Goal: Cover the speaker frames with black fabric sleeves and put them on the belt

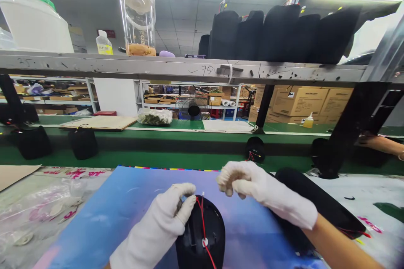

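My left hand (164, 220), in a white glove, grips the upper left edge of a black cylinder (202, 227). Its thumb and forefinger are bent at the rim, close to the wires. The cylinder's end face is turned up toward me. A red wire (203, 222) runs across that face through a small white spot, with a pale connector at its upper end. Also gloved, my right hand (244, 180) hangs in the air above and right of the cylinder. Its fingers are loosely curled, apart from the thumb, and I see nothing in them.
Under the cylinder lies a blue printed sheet (104, 210). Black pieces with wires (318, 201) lie at right. Beyond runs a green belt (176, 147) carrying more black cylinders (82, 143). A metal shelf (176, 65) crosses above. Another person's arm (383, 145) reaches in at far right.
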Tool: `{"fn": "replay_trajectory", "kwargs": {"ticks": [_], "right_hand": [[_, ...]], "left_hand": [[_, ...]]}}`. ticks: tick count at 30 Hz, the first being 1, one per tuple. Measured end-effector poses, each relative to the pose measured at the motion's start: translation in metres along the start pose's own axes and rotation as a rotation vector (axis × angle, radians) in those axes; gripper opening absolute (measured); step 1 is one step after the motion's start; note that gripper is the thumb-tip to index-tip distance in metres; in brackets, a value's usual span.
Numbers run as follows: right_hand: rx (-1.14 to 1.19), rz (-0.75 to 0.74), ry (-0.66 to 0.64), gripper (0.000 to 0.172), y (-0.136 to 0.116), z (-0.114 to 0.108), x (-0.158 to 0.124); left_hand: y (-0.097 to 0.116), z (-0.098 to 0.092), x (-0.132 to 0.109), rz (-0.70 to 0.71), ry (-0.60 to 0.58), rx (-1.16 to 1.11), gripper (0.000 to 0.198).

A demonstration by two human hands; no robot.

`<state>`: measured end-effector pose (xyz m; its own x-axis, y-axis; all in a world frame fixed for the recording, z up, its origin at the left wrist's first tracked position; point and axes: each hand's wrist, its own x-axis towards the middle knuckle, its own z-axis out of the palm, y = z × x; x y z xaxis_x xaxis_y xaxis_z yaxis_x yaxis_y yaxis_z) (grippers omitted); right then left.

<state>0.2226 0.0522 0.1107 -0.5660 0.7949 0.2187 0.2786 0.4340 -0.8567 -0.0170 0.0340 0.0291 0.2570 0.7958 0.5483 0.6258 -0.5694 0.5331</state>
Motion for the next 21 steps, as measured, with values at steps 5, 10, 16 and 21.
{"fn": "replay_trajectory", "kwargs": {"ticks": [5, 10, 16, 21], "right_hand": [[-0.096, -0.517, 0.204, 0.020, 0.044, 0.042, -0.019], [-0.450, -0.821, 0.250, 0.019, 0.041, 0.060, -0.010], [0.141, -0.412, 0.257, 0.015, 0.053, 0.053, -0.025], [-0.135, -0.642, 0.251, 0.030, 0.046, 0.057, -0.026]], "left_hand": [[-0.004, 0.000, 0.005, 0.288, -0.013, -0.108, 0.033], [0.014, -0.020, 0.019, 0.393, -0.334, -0.033, 0.041], [0.016, -0.023, 0.019, 0.365, -0.360, -0.025, 0.044], [0.010, -0.020, 0.015, 0.403, -0.346, -0.034, 0.043]]}}
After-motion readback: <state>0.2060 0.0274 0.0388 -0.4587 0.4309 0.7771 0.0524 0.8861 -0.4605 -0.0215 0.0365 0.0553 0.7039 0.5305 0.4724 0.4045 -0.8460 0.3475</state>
